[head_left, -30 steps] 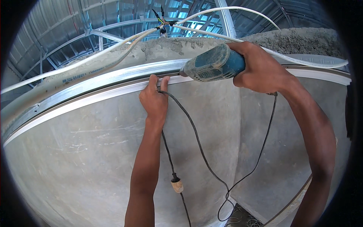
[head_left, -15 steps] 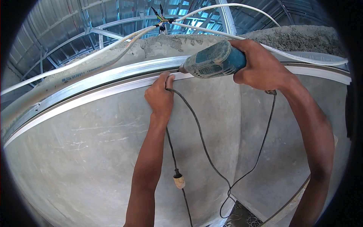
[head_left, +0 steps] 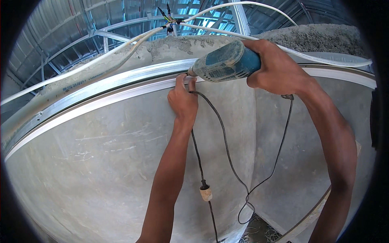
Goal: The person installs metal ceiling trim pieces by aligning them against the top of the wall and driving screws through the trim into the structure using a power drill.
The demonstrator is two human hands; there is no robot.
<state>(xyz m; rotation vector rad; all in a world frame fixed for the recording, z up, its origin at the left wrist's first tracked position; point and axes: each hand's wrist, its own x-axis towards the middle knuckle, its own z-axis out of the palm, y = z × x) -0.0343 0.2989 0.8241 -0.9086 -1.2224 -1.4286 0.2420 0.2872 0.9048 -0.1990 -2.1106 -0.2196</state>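
Note:
My right hand (head_left: 279,73) is closed round a dusty teal power drill (head_left: 225,62), whose nose points left at the metal channel (head_left: 129,75) along the wall top. My left hand (head_left: 182,99) has its fingertips up on the white trim (head_left: 93,105) at the drill's tip, with the black cord (head_left: 223,129) caught in its fingers; whether they pinch anything small there is hidden. A cord connector (head_left: 205,191) with a pale body hangs below that hand. The other end of the cord runs to the drill's handle.
Grey wall panels (head_left: 101,174) meet in a vertical seam. White cables (head_left: 81,65) join in a taped splice (head_left: 170,20) above rough concrete (head_left: 316,38), beneath metal roof framing (head_left: 65,36). A curved board (head_left: 306,218) leans at lower right; loose wires (head_left: 271,235) lie below.
My left hand has slid right along the trim toward the drill's tip, carrying the hanging cord and connector with it. The drill has shifted slightly left, and the view has shifted a little.

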